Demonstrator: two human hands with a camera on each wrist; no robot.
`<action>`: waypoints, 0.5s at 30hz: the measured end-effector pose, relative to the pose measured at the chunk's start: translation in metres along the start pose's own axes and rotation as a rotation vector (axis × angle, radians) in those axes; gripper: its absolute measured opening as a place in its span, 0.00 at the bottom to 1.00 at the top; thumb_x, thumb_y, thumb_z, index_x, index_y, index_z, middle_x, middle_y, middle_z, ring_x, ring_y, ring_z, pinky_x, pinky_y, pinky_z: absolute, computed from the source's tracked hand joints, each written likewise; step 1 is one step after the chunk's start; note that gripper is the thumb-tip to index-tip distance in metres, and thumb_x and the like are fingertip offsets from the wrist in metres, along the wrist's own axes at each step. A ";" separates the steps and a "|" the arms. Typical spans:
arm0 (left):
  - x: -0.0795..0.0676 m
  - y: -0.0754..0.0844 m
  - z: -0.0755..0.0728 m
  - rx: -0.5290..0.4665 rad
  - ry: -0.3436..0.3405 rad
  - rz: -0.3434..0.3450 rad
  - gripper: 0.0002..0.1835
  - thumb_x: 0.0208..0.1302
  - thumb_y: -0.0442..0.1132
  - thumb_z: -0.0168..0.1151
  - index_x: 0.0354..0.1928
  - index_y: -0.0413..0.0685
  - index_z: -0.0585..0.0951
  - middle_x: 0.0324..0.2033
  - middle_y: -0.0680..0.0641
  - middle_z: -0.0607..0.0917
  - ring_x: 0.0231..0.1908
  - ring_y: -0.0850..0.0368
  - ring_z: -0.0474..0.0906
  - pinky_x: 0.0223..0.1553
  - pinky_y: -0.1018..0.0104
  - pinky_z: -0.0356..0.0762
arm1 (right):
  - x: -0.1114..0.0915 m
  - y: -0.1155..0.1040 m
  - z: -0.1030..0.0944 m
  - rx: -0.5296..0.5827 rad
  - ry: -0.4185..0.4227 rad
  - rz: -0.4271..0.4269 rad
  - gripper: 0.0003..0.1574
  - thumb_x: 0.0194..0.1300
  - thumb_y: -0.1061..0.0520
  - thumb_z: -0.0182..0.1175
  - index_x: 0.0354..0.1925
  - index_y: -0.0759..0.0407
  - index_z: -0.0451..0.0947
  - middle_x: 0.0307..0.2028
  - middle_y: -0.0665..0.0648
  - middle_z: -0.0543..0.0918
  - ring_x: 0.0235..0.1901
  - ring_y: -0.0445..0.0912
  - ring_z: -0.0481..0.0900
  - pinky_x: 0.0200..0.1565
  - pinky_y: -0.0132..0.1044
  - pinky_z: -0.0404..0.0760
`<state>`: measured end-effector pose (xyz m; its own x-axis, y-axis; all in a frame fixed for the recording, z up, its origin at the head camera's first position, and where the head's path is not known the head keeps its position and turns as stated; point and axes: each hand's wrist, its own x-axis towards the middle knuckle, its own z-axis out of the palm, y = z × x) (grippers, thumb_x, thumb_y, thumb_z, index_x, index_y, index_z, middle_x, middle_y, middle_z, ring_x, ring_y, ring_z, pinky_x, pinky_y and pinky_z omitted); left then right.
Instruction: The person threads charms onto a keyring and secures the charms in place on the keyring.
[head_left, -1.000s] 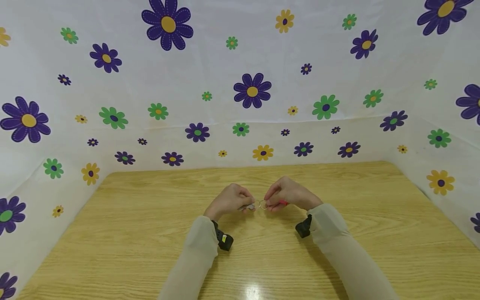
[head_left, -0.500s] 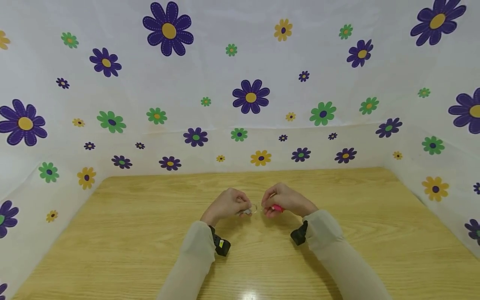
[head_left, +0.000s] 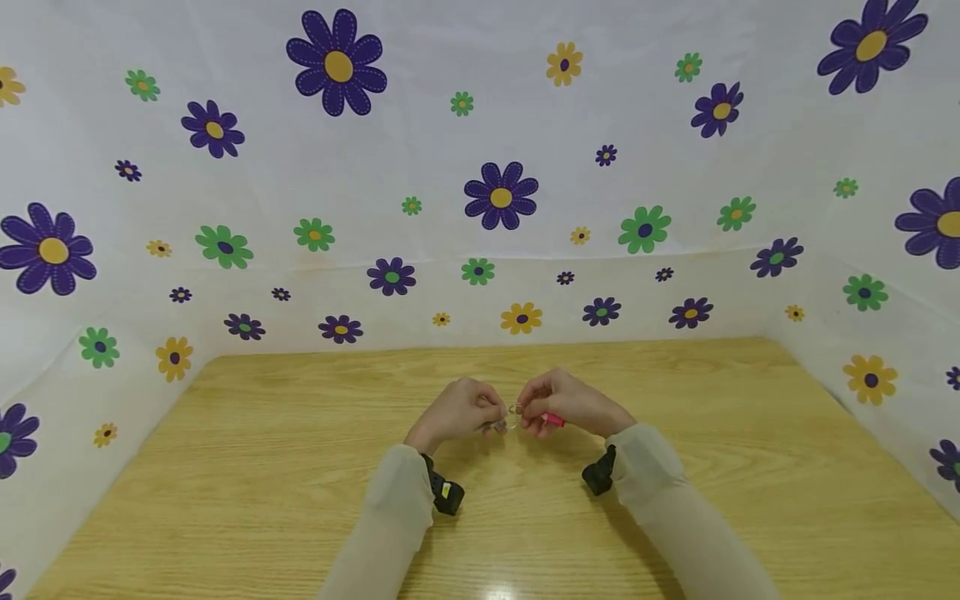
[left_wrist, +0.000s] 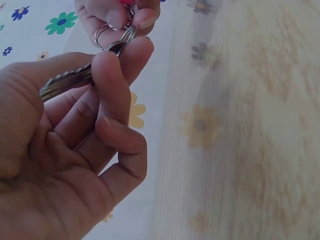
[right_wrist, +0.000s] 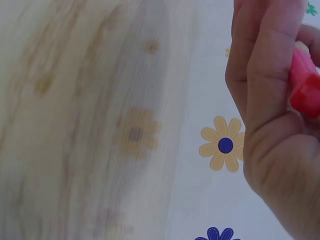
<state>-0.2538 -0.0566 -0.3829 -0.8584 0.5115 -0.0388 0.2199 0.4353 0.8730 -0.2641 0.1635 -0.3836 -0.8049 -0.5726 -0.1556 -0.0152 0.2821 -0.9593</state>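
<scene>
My left hand (head_left: 459,410) pinches a metal key (left_wrist: 67,81) between thumb and index finger, its toothed blade lying back toward the palm. A thin metal key ring (left_wrist: 129,35) runs from the key's head toward the other hand. Facing it, my right hand (head_left: 570,402) holds a keychain with a pink and red charm (right_wrist: 305,82). The charm sits within the curled fingers. In the left wrist view, a short chain (left_wrist: 130,14) and another thin ring (left_wrist: 100,36) show at the right fingertips. Both sets of fingertips are close together above the table.
The wooden table (head_left: 285,492) extends on all sides beneath the hands. A white cloth with printed flowers (head_left: 420,158) stands behind it and along both sides. Black wrist cameras (head_left: 447,495) are strapped below each hand.
The hands drew slightly apart half a second ago, with a ring showing at the left fingertips. Now the right fingertips are back close to the left ones. The head view has tilted up a little.
</scene>
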 end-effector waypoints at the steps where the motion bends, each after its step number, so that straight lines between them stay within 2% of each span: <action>1: 0.000 0.000 0.000 0.001 -0.001 0.004 0.09 0.72 0.30 0.58 0.37 0.33 0.86 0.27 0.45 0.88 0.26 0.47 0.85 0.33 0.63 0.80 | 0.000 -0.001 -0.001 -0.008 -0.010 -0.003 0.09 0.70 0.67 0.57 0.42 0.76 0.80 0.33 0.64 0.85 0.25 0.44 0.82 0.32 0.36 0.84; 7: 0.002 0.000 0.000 -0.003 -0.016 0.025 0.09 0.72 0.30 0.58 0.37 0.33 0.85 0.27 0.45 0.88 0.26 0.48 0.85 0.33 0.64 0.79 | -0.001 -0.002 -0.002 -0.060 -0.001 -0.019 0.11 0.69 0.63 0.62 0.39 0.74 0.81 0.28 0.57 0.84 0.23 0.43 0.80 0.29 0.35 0.83; 15: 0.002 -0.001 -0.002 0.007 -0.011 0.043 0.08 0.73 0.30 0.59 0.39 0.31 0.85 0.27 0.45 0.88 0.27 0.47 0.85 0.33 0.66 0.80 | -0.001 0.000 0.002 -0.127 0.101 -0.039 0.15 0.72 0.63 0.59 0.33 0.77 0.80 0.22 0.58 0.79 0.18 0.41 0.73 0.23 0.32 0.76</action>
<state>-0.2568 -0.0572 -0.3835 -0.8431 0.5377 -0.0063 0.2599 0.4178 0.8706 -0.2620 0.1628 -0.3834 -0.8576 -0.5067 -0.0879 -0.1177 0.3600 -0.9255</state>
